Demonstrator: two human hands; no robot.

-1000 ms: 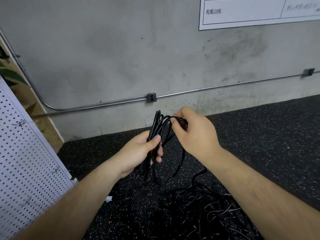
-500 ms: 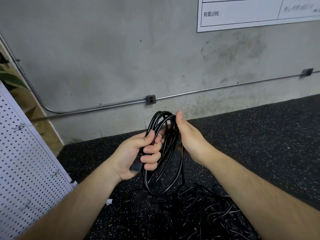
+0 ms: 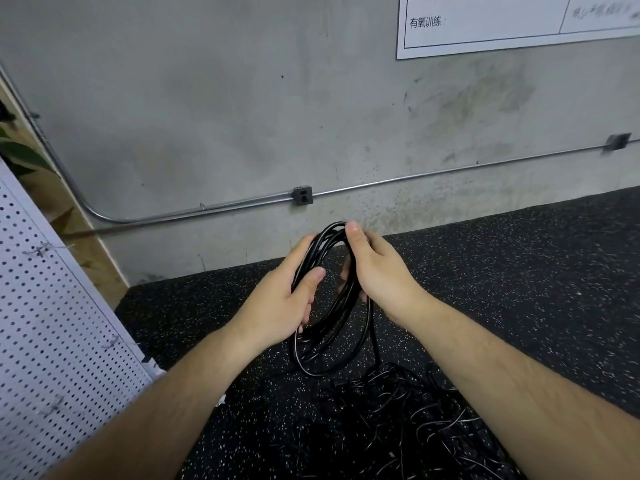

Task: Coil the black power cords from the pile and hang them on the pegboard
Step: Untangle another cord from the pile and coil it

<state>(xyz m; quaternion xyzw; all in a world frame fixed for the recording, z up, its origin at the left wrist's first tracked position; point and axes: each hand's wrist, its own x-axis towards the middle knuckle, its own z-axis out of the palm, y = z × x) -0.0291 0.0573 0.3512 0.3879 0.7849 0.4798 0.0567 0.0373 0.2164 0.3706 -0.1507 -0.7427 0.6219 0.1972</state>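
Note:
A coiled black power cord (image 3: 329,327) hangs in several loops between my hands at the centre of the view. My left hand (image 3: 280,299) grips the coil's left side, thumb across the strands. My right hand (image 3: 377,271) holds the coil's top right, thumb pressed on the upper loops. One strand drops from the coil into the tangled pile of black cords (image 3: 415,420) on the floor below. The white pegboard (image 3: 52,341) leans at the left edge, with a few small wire hooks on it.
Black speckled rubber flooring (image 3: 519,271) runs up to a grey concrete wall (image 3: 207,116). A metal conduit with a small outlet box (image 3: 303,195) runs along the wall. A white printed sheet (image 3: 502,26) hangs at the upper right.
The coil has gained a loop and opened into a rounder shape. My right hand moved from the coil's top to wrap its right side; my left hand loosened and shifted its hold.

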